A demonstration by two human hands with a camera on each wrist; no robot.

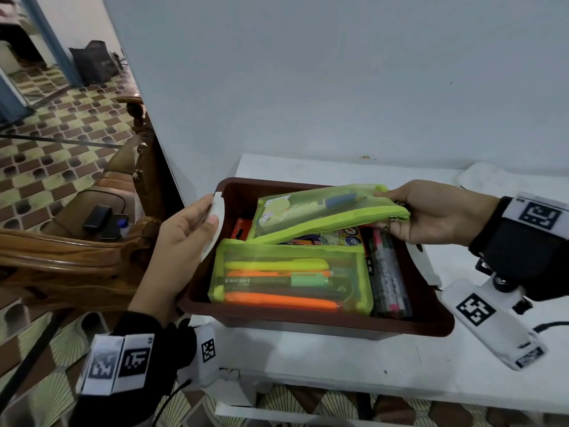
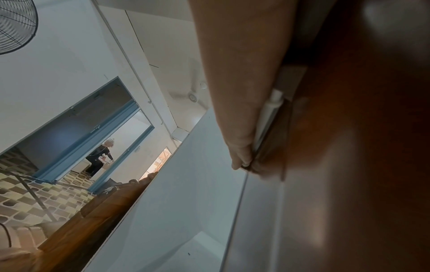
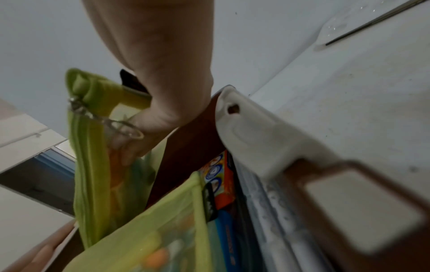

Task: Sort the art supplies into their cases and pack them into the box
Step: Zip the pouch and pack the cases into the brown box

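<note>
The second green mesh case (image 1: pixel 326 211) hangs tilted over the far half of the brown box (image 1: pixel 308 322), above a boxed set, beyond the filled highlighter case (image 1: pixel 289 275) lying flat inside. Packing looks nearly done; the next move is probably to lower it flat. The right hand (image 1: pixel 431 214) pinches its zipper end, fingers (image 3: pixel 130 147) curled beneath. The left hand (image 1: pixel 181 241) holds the box's left rim, fingers fairly straight along the white latch (image 1: pixel 219 217).

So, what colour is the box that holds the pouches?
Dark reddish-brown, with white latches on its sides; the box shows best in the head view.
</note>
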